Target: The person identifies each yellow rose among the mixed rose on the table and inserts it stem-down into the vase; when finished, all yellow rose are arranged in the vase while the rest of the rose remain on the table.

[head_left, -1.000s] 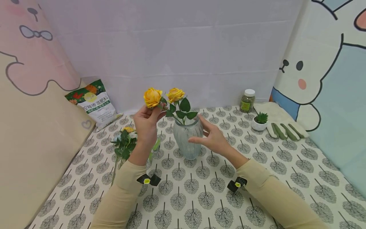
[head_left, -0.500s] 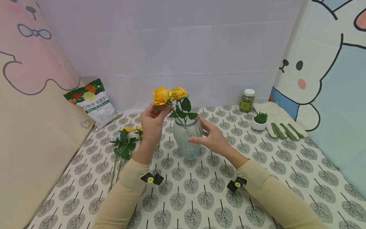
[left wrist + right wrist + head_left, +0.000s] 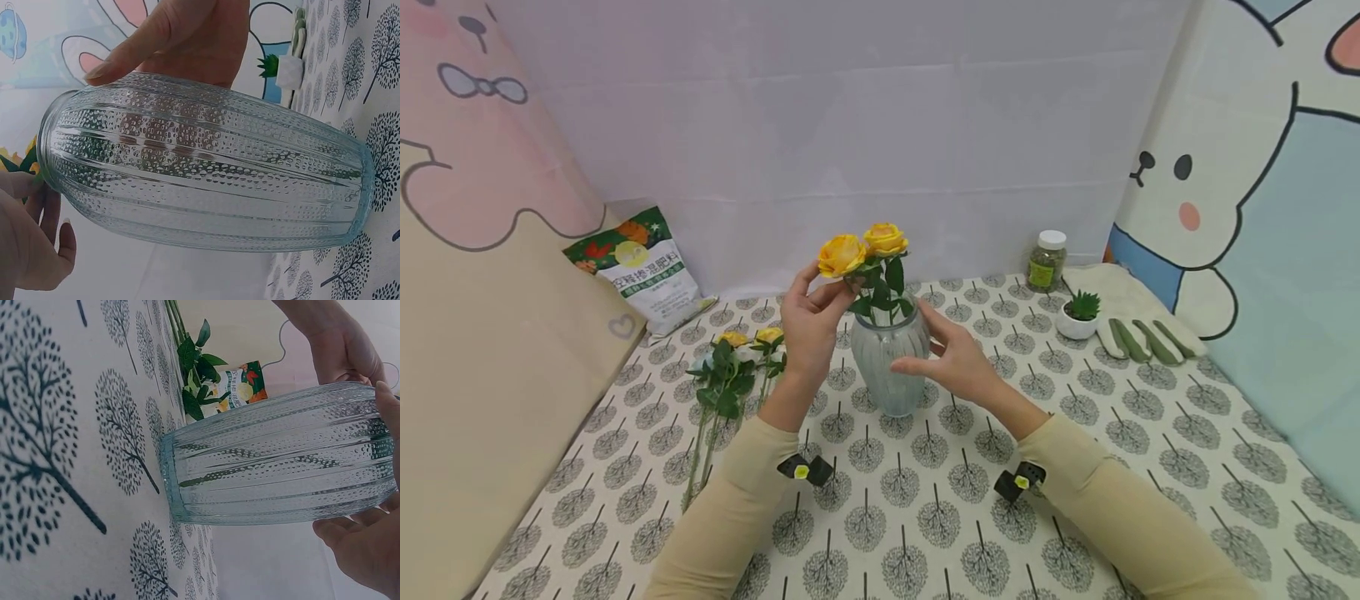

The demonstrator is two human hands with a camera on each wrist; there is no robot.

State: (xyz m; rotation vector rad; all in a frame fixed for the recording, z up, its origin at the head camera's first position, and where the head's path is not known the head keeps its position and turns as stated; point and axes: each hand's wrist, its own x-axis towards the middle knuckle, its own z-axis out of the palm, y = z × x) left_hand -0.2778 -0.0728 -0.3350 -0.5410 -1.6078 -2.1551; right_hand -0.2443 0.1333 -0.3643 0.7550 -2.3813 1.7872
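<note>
A ribbed clear glass vase (image 3: 889, 362) stands upright on the table, with a yellow rose (image 3: 886, 239) and its green leaves above the mouth. My left hand (image 3: 811, 327) pinches a second yellow rose (image 3: 842, 255) just under its bloom, at the left of the vase's rim. In the left wrist view the fingers of that hand touch the rim. My right hand (image 3: 957, 360) holds the vase from the right, thumb on the near side and fingers behind. Dark stems show faintly through the dimpled glass in the right wrist view.
Several more artificial flowers (image 3: 724, 379) lie at the left. Behind them leans a fertilizer bag (image 3: 651, 275). On the right stand a lidded jar (image 3: 1047, 262) and a small potted succulent (image 3: 1078, 317), beside a pair of gloves (image 3: 1150, 337). Printed cloth (image 3: 910, 533) covers the table.
My left hand has moved right with its rose, which now sits beside the other bloom over the vase. The right hand has stayed on the vase.
</note>
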